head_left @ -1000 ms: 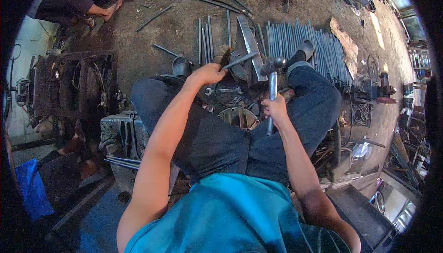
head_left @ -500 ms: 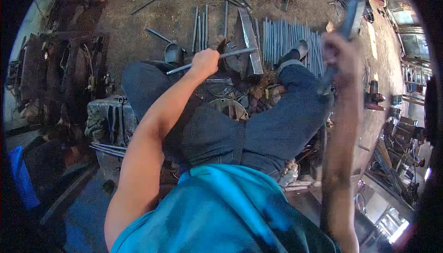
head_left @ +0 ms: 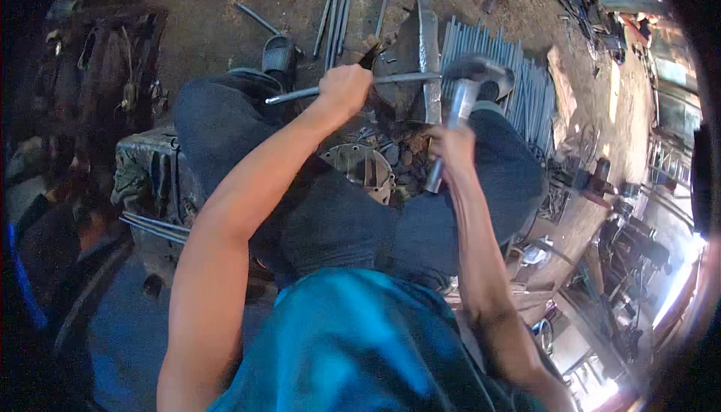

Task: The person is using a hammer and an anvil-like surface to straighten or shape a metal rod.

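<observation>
My left hand [head_left: 347,90] is wrapped around a grey metal rod [head_left: 402,78], which lies nearly level across my lap. The rod's right end rests over a long upright-looking metal bar [head_left: 429,44] with a shiny edge. In my right hand [head_left: 455,145] is a hammer [head_left: 463,100], gripped by its pale metal-looking handle. Its dark head, smeared by motion, is right beside the rod's end; whether they touch I cannot tell. Below my left hand, between my legs, sits a round metal plate with holes [head_left: 360,166].
Many grey rods [head_left: 518,89] lie side by side at the far right, and several more [head_left: 338,25] lie beyond my left hand. My sandalled foot [head_left: 279,55] is near them. A worn metal block [head_left: 146,168] stands left of my leg, with rods [head_left: 154,226] beside it.
The hammer has swung from high on the right down and leftward to the rod's end. My left hand keeps its hold on the rod. The whole view has shifted slightly.
</observation>
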